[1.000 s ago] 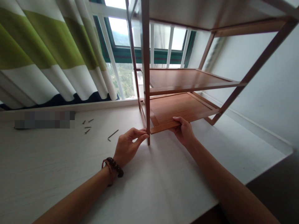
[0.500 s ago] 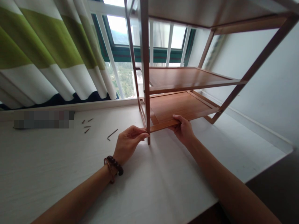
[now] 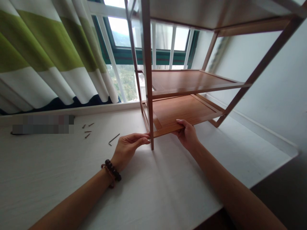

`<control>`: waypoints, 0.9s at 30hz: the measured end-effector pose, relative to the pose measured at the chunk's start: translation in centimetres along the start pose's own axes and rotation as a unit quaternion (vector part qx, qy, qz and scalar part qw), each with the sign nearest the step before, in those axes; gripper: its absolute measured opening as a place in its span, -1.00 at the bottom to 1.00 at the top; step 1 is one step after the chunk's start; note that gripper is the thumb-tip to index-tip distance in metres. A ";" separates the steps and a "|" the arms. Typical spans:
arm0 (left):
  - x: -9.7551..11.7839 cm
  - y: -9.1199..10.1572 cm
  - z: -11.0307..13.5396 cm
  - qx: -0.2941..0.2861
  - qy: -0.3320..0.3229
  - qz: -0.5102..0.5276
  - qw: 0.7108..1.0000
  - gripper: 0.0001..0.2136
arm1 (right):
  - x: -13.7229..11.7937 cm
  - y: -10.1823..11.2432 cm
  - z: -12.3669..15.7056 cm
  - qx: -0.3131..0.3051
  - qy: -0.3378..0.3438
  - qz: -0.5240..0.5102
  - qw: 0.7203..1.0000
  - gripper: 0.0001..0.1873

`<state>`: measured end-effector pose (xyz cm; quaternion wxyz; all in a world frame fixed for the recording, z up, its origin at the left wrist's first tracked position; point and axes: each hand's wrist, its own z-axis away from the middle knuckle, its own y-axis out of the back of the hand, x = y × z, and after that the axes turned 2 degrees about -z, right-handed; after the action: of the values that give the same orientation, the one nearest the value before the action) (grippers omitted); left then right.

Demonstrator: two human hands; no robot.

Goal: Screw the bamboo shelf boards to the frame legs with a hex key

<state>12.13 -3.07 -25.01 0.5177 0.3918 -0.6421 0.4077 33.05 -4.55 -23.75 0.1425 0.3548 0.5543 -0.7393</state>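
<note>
A brown bamboo shelf rack with three tiers stands on a white table. My right hand grips the front edge of the lowest shelf board, thumb on top and fingers underneath. My left hand, with a bead bracelet on the wrist, pinches its fingertips against the rack's front left upright post at the height of that lowest board. Whether a screw sits between those fingertips is too small to tell.
An Allen key and several loose screws lie on the table left of the rack. A green and white striped curtain hangs before the window. The table's near right edge drops to a dark floor.
The lowest shelf board's front edge rose slightly half a second ago and has come back down. My left fingertips stay at the post. The view has shifted a little.
</note>
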 end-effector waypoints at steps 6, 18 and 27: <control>-0.3 0.0 -1.0 -0.051 0.037 0.070 0.996 -0.84 | -0.2 0.3 0.0 -0.026 -0.033 -0.004 0.999 -0.96; -0.4 -0.4 -1.5 -0.129 0.074 0.058 0.987 -0.74 | -0.7 0.9 -0.2 -0.053 -0.069 0.020 0.996 -0.95; -0.2 -0.3 -1.6 -0.125 0.086 0.052 0.987 -0.77 | -0.4 0.6 -0.2 -0.029 -0.042 0.003 0.999 -0.94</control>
<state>13.01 -1.67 -24.99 0.5938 0.2532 -0.6610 0.3827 33.76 -4.68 -23.89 0.1783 0.3212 0.5681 -0.7364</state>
